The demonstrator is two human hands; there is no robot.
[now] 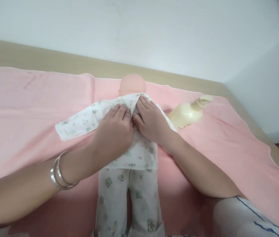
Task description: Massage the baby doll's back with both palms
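A doll with a smooth, pinkish head (pixel 132 84) lies on its back, dressed in a white printed baby shirt (pixel 143 154) and matching trousers (pixel 113 194). Both of my hands meet at the upper chest. My left hand (pixel 116 126) is closed, its fingers bent over the shirt front near the collar. Beside it, my right hand (pixel 150 120) pinches the shirt's opening between thumb and fingers, close below the head. What lies under my fingertips is partly hidden. One sleeve stretches out to the left; the other is mostly behind my right hand.
A pink blanket (pixel 55 98) with several creases spreads under the doll, over a beige surface (pixel 55 56). To the right, a pale yellow pump bottle (pixel 187 113) lies tilted near my right forearm. A white wall (pixel 139 33) rises behind.
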